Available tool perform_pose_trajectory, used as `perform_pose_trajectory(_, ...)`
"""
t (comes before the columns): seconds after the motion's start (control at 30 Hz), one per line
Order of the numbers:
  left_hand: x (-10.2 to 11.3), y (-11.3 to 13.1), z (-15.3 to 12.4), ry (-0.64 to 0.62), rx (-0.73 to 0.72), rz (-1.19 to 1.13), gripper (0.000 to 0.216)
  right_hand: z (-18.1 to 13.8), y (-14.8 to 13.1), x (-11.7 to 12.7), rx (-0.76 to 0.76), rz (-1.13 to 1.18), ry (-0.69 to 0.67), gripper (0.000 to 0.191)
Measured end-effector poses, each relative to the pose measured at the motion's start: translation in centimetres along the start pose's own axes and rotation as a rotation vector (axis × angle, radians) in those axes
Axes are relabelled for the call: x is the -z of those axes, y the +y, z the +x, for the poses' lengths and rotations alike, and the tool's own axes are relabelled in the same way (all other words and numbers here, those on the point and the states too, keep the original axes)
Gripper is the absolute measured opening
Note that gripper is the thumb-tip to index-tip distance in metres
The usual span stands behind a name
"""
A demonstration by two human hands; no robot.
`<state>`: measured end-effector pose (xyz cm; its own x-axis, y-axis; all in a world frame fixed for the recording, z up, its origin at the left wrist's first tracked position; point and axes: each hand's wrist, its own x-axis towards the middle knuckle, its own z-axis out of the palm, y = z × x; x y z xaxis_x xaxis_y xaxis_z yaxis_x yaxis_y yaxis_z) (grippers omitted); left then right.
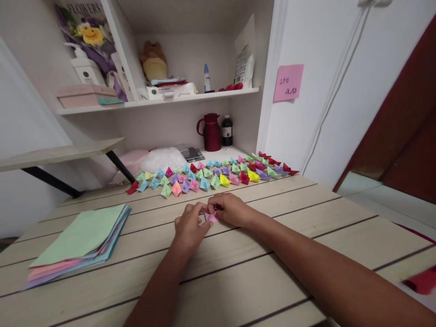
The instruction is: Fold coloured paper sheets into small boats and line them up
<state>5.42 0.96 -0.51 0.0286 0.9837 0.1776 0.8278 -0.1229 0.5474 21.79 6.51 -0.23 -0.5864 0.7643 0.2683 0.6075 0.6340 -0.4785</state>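
My left hand and my right hand meet over the wooden table, both pinched on a small pink folded paper. The fingers of both hands are closed round it, so most of the paper is hidden. Just beyond my hands lie rows of several small folded paper boats in many colours. A stack of coloured paper sheets, green on top, lies to the left of my left forearm.
Shelves behind hold a dark red jug, a dark bottle, a white plastic bag, boxes and bottles. A pink sticky note is on the white wall. A red paper piece lies at the table's right edge.
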Motion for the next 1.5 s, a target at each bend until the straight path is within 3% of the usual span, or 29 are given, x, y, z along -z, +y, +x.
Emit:
perform_pose_trajectory(0.43,-0.2,-0.1,0.1,-0.009,-0.035,-0.001,0.013,0.1,-0.2,0.2,-0.064,-0.02,-0.007,0.019)
perform_pose_trajectory(0.63,-0.3,-0.4,0.5,0.021,-0.03,0.055,0.025,-0.1,-0.3,0.8,-0.075,-0.051,-0.018,0.02)
perform_pose_trajectory(1.13,-0.6,-0.4,0.9,0.04,-0.061,0.155,0.028,0.3,-1.3,1.1,-0.105,-0.209,-0.09,0.015)
perform_pose_trajectory(1.5,-0.4,-0.1,0.8,0.028,-0.091,0.094,0.027,0.5,-0.7,1.0,-0.157,-0.159,-0.121,0.017)
